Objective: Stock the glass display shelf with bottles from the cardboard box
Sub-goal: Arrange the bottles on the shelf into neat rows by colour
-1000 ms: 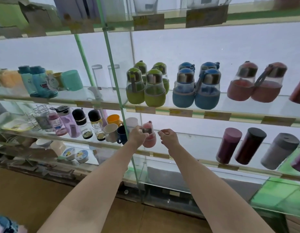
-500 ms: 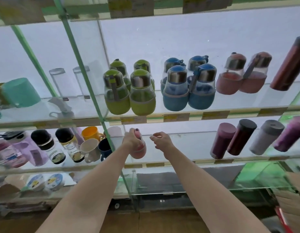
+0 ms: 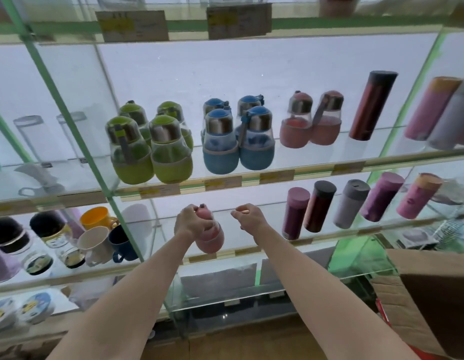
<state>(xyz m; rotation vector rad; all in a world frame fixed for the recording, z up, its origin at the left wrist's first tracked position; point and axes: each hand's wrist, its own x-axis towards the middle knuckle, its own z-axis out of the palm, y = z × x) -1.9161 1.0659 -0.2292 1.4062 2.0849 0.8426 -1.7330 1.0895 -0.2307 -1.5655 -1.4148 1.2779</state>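
My left hand (image 3: 191, 222) grips the upper part of a small pink bottle (image 3: 211, 239) whose base is at the front of the lower glass shelf (image 3: 251, 249). To its right, apart from the bottle, my right hand (image 3: 247, 216) hovers with curled fingers and holds nothing. On the shelf above stand green bottles (image 3: 150, 149), blue bottles (image 3: 237, 141) and two pink bottles (image 3: 312, 120) of the same shape. The open cardboard box (image 3: 431, 297) is at the lower right; its inside is dark.
Tall tumblers (image 3: 319, 206) in purple, dark red and grey stand to the right on the lower shelf. Mugs (image 3: 95, 242) and jars sit behind the green frame post (image 3: 116, 211) to the left. A dark red flask (image 3: 372, 105) stands on the upper shelf.
The view has swung right and the cardboard box has come into sight. My left hand keeps its grip on the pink bottle at the shelf; my right hand stays just beside it.
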